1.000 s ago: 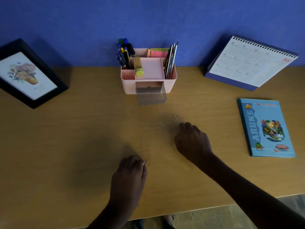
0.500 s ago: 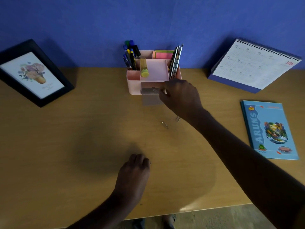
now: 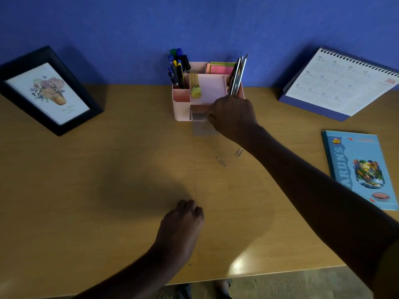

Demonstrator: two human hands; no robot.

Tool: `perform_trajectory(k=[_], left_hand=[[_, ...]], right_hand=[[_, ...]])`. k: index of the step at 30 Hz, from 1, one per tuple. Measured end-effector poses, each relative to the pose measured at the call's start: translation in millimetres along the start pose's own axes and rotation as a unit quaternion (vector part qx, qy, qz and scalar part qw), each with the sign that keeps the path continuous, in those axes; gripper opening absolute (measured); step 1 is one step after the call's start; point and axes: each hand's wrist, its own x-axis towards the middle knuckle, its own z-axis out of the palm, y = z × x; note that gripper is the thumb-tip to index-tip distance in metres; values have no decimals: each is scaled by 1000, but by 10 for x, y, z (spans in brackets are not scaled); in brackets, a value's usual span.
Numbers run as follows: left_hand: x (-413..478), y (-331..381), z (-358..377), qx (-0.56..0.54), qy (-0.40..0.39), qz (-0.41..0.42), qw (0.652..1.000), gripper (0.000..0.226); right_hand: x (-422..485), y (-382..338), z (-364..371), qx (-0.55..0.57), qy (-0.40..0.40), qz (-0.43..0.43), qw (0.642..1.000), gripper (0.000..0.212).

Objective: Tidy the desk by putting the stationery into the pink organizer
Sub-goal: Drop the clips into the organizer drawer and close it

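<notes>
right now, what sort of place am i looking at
Probably a study or home-office desk: a wooden desk against a blue wall, with a pink organizer holding pens and sticky notes, a spiral desk calendar and a framed flower picture.

Left hand (image 3: 181,222) and right hand (image 3: 234,117) are both showing bare, with bare forearms running to the frame edge. At the lower right corner the right arm is meeting a duller patch, possibly a sleeve; cannot tell.

On desk (image 3: 86,190): organizer (image 3: 181,100), frame (image 3: 48,91), calendar (image 3: 341,87), book (image 3: 360,169), two paperclips (image 3: 221,162)
</notes>
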Motion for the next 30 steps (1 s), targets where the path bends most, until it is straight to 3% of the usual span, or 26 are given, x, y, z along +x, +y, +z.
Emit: perform_trajectory(k=[4,10,13,14,19,27,30], left_hand=[[42,39,-13,8,-7,1,1000,50],[82,-28,39,-42,65,-2,997,39],[84,-77,62,-111,120,-24,986,15],[86,-90,59,-148,134,-37,979,17],[161,-53,-77,-324,150,-68,932,7],[475,6,-441,-411,236,-87,876,11],[654,-15,-413,-401,259,-92,874,15]], right_hand=[[-356,-35,-128,89,54,36,994,25],[-1264,-229,-16,301,-17,68,951,23],[-1625,-347,143,393,-89,41,914,16],[-1703,-368,174,418,-105,28,902,13],[-1783,-352,172,503,-95,15,859,15],[-1430,-33,-59,451,-23,17,892,6],[-1185,124,-133,415,34,40,908,7]])
